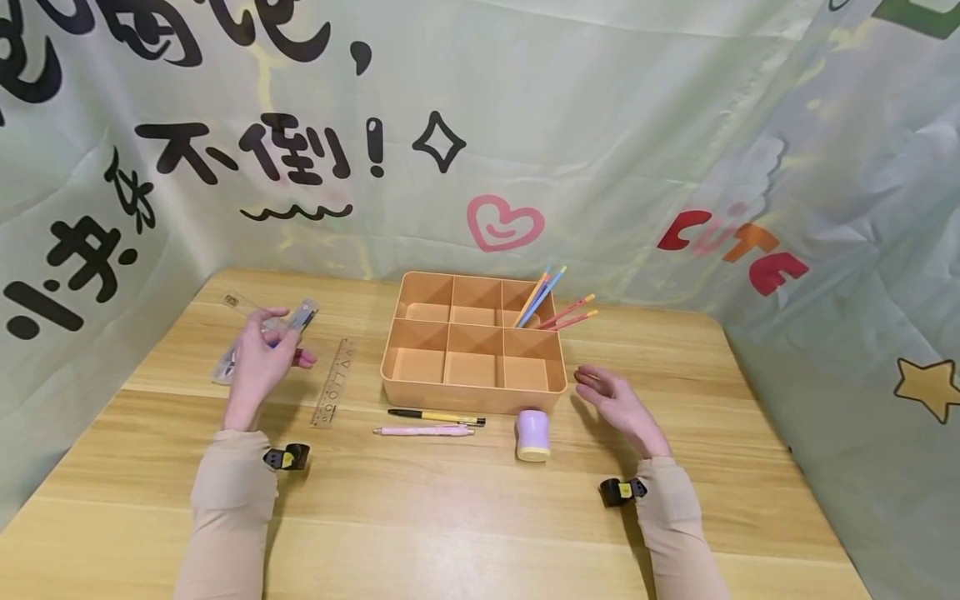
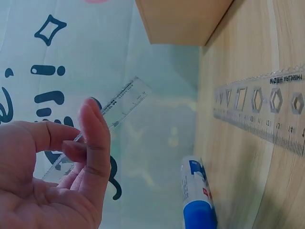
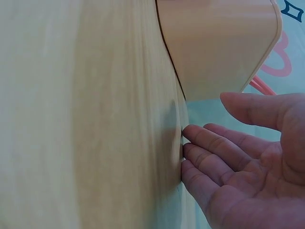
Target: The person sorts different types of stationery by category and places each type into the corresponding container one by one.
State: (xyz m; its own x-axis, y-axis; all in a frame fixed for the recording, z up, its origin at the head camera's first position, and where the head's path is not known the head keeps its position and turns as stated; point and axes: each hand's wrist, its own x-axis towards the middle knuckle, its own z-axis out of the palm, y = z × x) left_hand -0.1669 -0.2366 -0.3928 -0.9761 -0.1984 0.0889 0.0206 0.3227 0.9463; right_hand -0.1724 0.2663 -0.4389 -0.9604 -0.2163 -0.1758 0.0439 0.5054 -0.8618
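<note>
Left hand (image 1: 258, 360) pinches a clear ruler (image 2: 126, 102) mid-length, probably for balance, near the table (image 1: 150, 467)'s left edge; right hand (image 1: 617, 406) hangs loose, empty.

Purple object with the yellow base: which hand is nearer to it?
Right. The right hand is just right of the purple object, not touching it; the left hand is well off to its left, past the ruler lying flat.

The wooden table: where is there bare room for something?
Bare table lies between the sleeves, nearer the camera than the pink pen, and from the right hand to the right edge. Crowded: around the left hand, with a ruler and marker nearby.
</note>
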